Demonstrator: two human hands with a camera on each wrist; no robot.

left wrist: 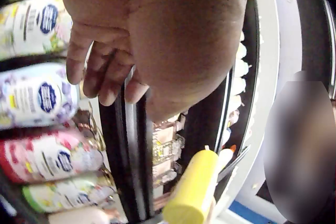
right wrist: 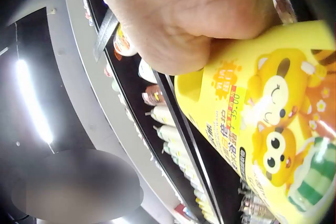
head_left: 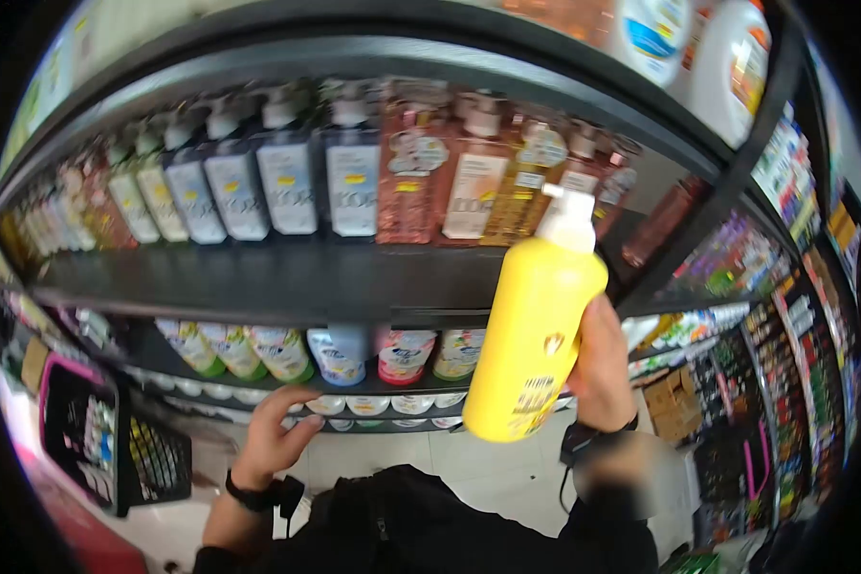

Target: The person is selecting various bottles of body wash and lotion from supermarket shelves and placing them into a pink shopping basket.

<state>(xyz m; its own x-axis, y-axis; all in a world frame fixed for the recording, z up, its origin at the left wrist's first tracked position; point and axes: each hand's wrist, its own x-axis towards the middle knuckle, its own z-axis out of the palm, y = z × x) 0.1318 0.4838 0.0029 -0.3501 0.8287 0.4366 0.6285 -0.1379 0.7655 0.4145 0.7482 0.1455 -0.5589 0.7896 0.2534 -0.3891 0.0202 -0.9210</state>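
Behind yellow bottle (head_left: 536,335), shelf (head_left: 210,277) partly hidden.

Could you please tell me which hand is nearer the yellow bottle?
Right. The right hand grips the yellow bottle; the left hand is apart from it, off to its left.

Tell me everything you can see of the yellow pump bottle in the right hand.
The bright yellow, plastic-looking bottle has rounded shoulders and a white pump top. Its printed side shows two cartoon animals, a green striped shape and a price sticker reading 35.00. Held in front of the dark shelves, it tilts, pump end up and rightward. The right hand grips its side; its contents are hidden.
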